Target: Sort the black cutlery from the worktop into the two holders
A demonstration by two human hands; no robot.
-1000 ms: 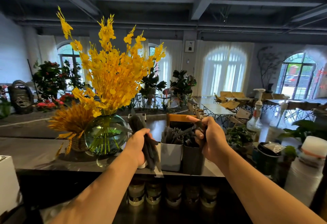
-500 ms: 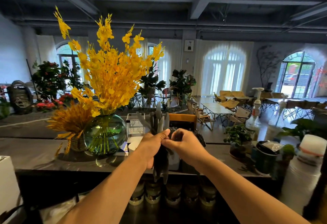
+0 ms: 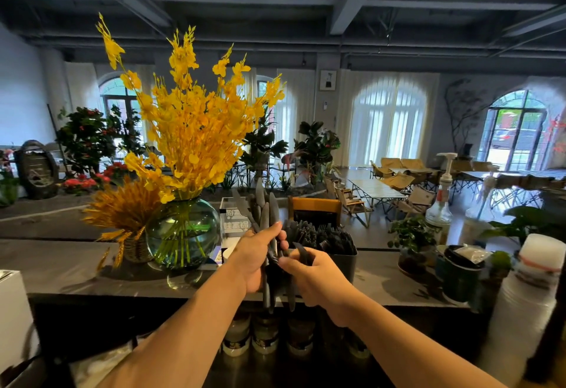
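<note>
Far left on the worktop (image 3: 61,268): white box (image 3: 12,311), then wheat bundle (image 3: 122,219), then glass vase (image 3: 183,234) of yellow flowers, with a small sign (image 3: 234,219) just behind it. Next the left hand (image 3: 257,259), clenched round a bundle of black knives (image 3: 265,213). Blades fan up; handles hang below the fist, past the worktop's front edge. Against it the right hand (image 3: 318,277), thumb and fingers pinching one black piece (image 3: 303,254) at the bundle. The dark holder (image 3: 346,265) sits just behind the right hand, already packed with black cutlery (image 3: 321,236). Second holder not made out, probably hidden by the hands.

Step, as judged: drawing a single piece from the bundle for a holder. Next move calls for pulling it free without dragging neighbours, then lifting over the rim into a gap, which looks tight.

Room: vase close on the bundle's left, blade tips near the sign. Potted plant (image 3: 410,234), pump bottle (image 3: 441,204), dark cup (image 3: 459,277) and white cup stack (image 3: 539,265) crowd the right end. Open room is upward and toward the person.
</note>
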